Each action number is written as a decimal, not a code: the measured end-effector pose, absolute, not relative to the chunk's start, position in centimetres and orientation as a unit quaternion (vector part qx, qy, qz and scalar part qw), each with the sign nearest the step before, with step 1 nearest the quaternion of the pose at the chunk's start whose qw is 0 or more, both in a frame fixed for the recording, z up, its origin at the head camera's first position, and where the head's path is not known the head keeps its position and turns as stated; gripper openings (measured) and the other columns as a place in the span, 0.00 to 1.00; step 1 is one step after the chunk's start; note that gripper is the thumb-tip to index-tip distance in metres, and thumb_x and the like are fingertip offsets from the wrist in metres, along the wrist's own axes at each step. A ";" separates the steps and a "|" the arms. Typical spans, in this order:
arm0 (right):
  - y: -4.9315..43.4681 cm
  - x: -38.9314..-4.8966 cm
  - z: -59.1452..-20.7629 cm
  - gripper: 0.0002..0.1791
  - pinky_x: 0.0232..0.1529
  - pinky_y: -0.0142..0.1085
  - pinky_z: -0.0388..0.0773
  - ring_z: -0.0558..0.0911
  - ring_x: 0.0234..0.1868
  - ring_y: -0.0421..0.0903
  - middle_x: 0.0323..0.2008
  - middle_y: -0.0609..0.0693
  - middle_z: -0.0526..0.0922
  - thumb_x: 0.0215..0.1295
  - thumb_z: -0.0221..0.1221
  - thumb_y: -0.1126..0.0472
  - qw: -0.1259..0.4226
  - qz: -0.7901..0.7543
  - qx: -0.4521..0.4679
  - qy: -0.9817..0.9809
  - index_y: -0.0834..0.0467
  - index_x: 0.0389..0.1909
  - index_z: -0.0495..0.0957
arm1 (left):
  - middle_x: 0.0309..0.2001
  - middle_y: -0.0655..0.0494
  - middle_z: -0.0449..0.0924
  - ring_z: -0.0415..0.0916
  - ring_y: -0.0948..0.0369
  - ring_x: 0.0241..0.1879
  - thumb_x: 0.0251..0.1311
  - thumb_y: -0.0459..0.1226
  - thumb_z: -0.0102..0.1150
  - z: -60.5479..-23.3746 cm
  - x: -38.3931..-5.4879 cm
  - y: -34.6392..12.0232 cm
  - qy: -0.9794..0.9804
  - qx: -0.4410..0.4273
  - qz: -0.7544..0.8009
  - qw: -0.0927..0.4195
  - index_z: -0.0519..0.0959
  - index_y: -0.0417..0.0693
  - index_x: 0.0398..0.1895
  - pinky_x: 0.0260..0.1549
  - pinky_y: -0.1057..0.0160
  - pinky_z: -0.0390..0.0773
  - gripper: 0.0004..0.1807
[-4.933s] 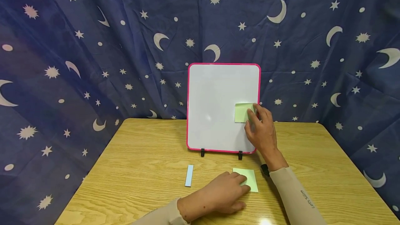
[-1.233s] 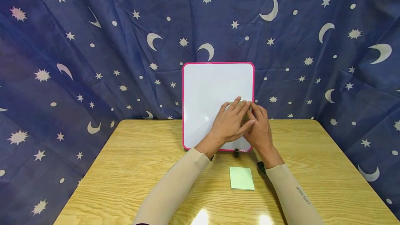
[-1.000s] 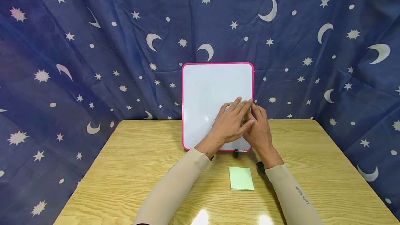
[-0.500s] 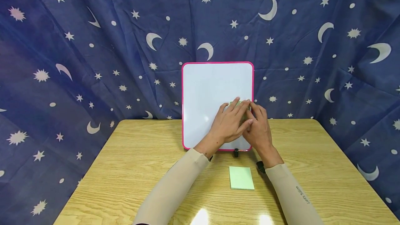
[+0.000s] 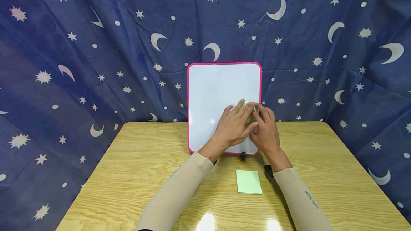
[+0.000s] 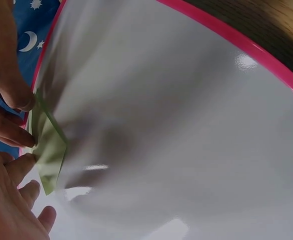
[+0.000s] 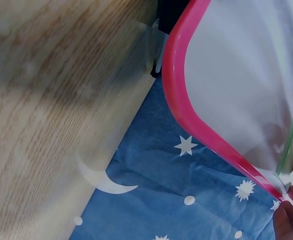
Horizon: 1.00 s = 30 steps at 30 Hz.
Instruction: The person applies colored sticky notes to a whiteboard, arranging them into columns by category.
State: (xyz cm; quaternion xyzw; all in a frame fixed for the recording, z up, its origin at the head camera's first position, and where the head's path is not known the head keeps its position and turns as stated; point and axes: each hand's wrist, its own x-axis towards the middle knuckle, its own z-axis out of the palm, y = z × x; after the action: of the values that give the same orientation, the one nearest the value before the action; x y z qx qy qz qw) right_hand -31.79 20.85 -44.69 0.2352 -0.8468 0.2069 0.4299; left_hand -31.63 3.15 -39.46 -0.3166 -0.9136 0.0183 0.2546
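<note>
A whiteboard [image 5: 212,88] with a pink frame stands upright at the middle of the table. On its right side lies a pale green sticky note [image 6: 51,152], mostly covered by hands in the head view. With fingers extended, my left hand [image 5: 232,126] lies over the note, fingertips against it. My right hand [image 5: 266,131] is at the note's right side by the board's edge, its bent fingers touching the note. Whether it pinches anything is hidden. A pad of pale green sticky notes [image 5: 248,182] sits on the table in front.
The wooden table [image 5: 138,167] extends on both sides. A black clip-like foot [image 5: 243,156] supports the board's lower edge. Behind hangs a dark blue curtain [image 5: 135,56] with moons and stars.
My left hand left the pad on the table and came up onto the note, then slid slightly left. The right hand stayed by the board's edge. My left arm now hides the blue strip.
</note>
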 end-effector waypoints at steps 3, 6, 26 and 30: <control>20.8 -31.7 -44.7 0.35 0.68 0.61 0.70 0.70 0.67 0.68 0.72 0.66 0.72 0.57 0.68 0.64 0.433 0.208 0.235 -0.845 0.64 0.68 0.78 | 0.84 0.61 0.55 0.47 0.55 0.84 0.81 0.63 0.31 -39.5 -31.7 3.1 -0.913 -0.320 0.012 0.252 0.50 0.55 0.88 0.77 0.46 0.58 0.40; 20.8 -31.8 -44.7 0.35 0.67 0.61 0.71 0.70 0.67 0.68 0.71 0.66 0.72 0.56 0.69 0.64 0.436 0.208 0.233 -0.844 0.64 0.68 0.79 | 0.84 0.61 0.55 0.46 0.55 0.85 0.81 0.63 0.30 -39.6 -31.7 3.0 -0.914 -0.320 0.006 0.248 0.49 0.55 0.88 0.77 0.46 0.57 0.40; 20.7 -31.9 -44.9 0.30 0.64 0.61 0.74 0.71 0.65 0.67 0.70 0.65 0.74 0.58 0.67 0.66 0.447 0.214 0.227 -0.839 0.66 0.64 0.81 | 0.84 0.61 0.55 0.47 0.56 0.84 0.81 0.62 0.32 -40.1 -31.4 1.9 -0.917 -0.303 -0.001 0.259 0.50 0.54 0.88 0.78 0.46 0.56 0.40; 20.7 -32.0 -44.9 0.29 0.64 0.61 0.74 0.72 0.65 0.67 0.70 0.65 0.75 0.60 0.66 0.65 0.452 0.213 0.228 -0.836 0.66 0.64 0.81 | 0.84 0.61 0.56 0.47 0.55 0.84 0.81 0.62 0.32 -40.2 -31.4 1.8 -0.917 -0.299 0.004 0.265 0.51 0.54 0.88 0.78 0.45 0.56 0.40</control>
State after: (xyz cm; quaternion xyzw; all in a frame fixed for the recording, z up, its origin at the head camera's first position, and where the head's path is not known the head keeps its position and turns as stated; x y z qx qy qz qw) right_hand -32.02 20.69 -44.92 0.2282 -0.8358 0.2126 0.4519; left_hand -31.40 1.77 -40.15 -0.2985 -0.9168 0.0042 0.2654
